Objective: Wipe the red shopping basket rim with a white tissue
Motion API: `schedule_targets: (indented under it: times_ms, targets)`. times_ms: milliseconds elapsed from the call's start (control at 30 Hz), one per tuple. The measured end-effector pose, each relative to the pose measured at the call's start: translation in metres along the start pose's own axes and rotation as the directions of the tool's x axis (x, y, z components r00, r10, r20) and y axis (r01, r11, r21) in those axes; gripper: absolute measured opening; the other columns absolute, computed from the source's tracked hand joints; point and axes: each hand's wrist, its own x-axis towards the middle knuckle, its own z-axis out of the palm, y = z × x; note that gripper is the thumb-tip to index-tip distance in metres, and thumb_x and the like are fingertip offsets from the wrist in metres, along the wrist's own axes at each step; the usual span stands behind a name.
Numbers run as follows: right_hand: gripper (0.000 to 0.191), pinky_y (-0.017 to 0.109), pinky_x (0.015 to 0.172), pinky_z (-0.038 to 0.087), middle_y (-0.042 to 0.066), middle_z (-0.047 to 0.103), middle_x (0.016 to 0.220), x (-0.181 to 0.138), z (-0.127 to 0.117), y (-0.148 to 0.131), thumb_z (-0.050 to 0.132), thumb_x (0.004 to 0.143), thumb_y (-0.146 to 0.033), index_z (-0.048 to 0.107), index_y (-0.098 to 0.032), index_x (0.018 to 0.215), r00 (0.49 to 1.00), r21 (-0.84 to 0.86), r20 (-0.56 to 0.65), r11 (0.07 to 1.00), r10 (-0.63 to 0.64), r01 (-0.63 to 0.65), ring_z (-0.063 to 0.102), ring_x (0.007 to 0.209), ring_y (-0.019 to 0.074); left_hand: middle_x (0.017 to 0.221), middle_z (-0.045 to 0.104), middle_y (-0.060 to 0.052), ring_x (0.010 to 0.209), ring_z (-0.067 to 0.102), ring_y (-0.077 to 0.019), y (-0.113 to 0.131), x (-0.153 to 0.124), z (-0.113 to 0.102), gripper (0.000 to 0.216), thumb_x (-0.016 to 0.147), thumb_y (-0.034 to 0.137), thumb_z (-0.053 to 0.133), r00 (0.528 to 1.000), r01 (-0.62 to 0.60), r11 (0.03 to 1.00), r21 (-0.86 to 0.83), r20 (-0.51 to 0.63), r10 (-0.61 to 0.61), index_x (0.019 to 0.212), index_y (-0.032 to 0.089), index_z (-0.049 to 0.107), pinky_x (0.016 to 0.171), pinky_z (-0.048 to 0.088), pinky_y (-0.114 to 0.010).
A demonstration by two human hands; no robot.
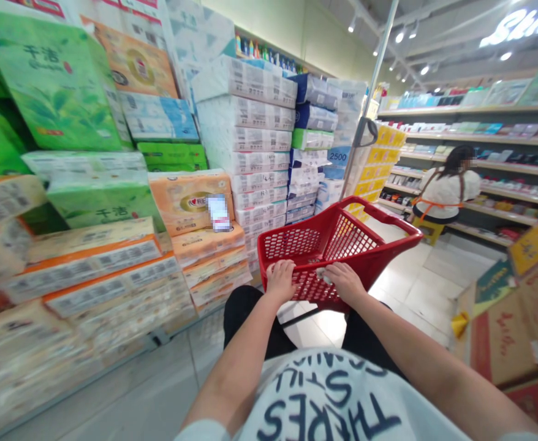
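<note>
A red plastic shopping basket (306, 254) with perforated walls stands in front of my knees. The fingers of my left hand (280, 280) curl over its near rim. My right hand (346, 283) is closed at the same rim, farther right. A small white crumpled thing (324, 275), possibly a tissue, shows at its fingertips. Whether the right fingers also grip the rim, I cannot tell.
Tissue packs (195, 202) are stacked high on the left, with a price card (218, 212) before them. A metal pole (374, 79) rises behind the basket. Cardboard boxes (503, 331) stand at right. A person (448, 190) sits by the shelves (503, 162).
</note>
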Motion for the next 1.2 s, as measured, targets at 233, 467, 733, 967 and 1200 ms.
schedule_targets:
  times_ms: [233, 467, 733, 967, 1200]
  targets:
    - [0.029, 0.035, 0.092, 0.038, 0.007, 0.065, 0.114, -0.005, 0.007, 0.002, 0.049, 0.089, -0.010, 0.068, -0.021, 0.108, 1.000, -0.014, 0.002, 1.000, 0.025, -0.025, 0.052, 0.107, 0.0225, 0.139, 0.046, -0.003, 0.131, 0.034, -0.0247, 0.000, 0.000, 0.001, 0.053, 0.074, 0.027, 0.065, 1.000, 0.001, 1.000, -0.004, -0.005, -0.001, 0.123, 0.026, 0.045, 0.111, 0.018, -0.047]
    - [0.028, 0.036, 0.090, 0.042, 0.007, 0.064, 0.112, -0.003, 0.007, 0.005, 0.051, 0.088, -0.012, 0.069, -0.022, 0.107, 0.995, 0.053, -0.062, 0.996, 0.080, -0.077, 0.053, 0.103, 0.0218, 0.139, 0.046, -0.003, 0.131, 0.034, -0.0249, -0.001, 0.000, 0.002, 0.052, 0.073, 0.026, 0.064, 1.000, -0.006, 1.000, -0.007, -0.023, 0.006, 0.122, 0.026, 0.046, 0.111, 0.018, -0.048]
    - [0.034, 0.036, 0.096, 0.040, 0.006, 0.064, 0.116, 0.022, -0.004, -0.012, 0.047, 0.089, -0.011, 0.064, -0.022, 0.117, 0.987, 0.098, -0.161, 0.995, 0.018, -0.002, 0.050, 0.110, 0.0220, 0.138, 0.047, -0.004, 0.130, 0.034, -0.0246, -0.001, -0.001, 0.003, 0.051, 0.073, 0.023, 0.062, 0.999, -0.023, 1.000, -0.011, -0.038, 0.023, 0.121, 0.026, 0.047, 0.110, 0.020, -0.048]
    - [0.061, 0.038, 0.100, 0.037, 0.007, 0.056, 0.132, 0.028, -0.005, -0.003, 0.042, 0.080, -0.001, 0.048, -0.022, 0.137, 0.998, 0.051, -0.006, 0.997, 0.063, -0.063, 0.048, 0.118, 0.0227, 0.140, 0.047, -0.002, 0.131, 0.033, -0.0236, -0.001, 0.000, 0.002, 0.051, 0.072, 0.021, 0.059, 1.000, -0.007, 1.000, -0.001, -0.015, 0.007, 0.121, 0.026, 0.047, 0.110, 0.019, -0.047]
    - [0.060, 0.038, 0.097, 0.035, 0.008, 0.059, 0.128, 0.018, -0.021, 0.039, 0.041, 0.080, -0.003, 0.051, -0.022, 0.136, 0.967, -0.049, 0.043, 0.967, 0.252, -0.250, 0.052, 0.111, 0.0236, 0.139, 0.047, -0.003, 0.131, 0.034, -0.0242, 0.001, 0.001, 0.001, 0.052, 0.073, 0.026, 0.063, 1.000, -0.001, 1.000, 0.009, -0.005, 0.001, 0.122, 0.027, 0.046, 0.110, 0.020, -0.047]
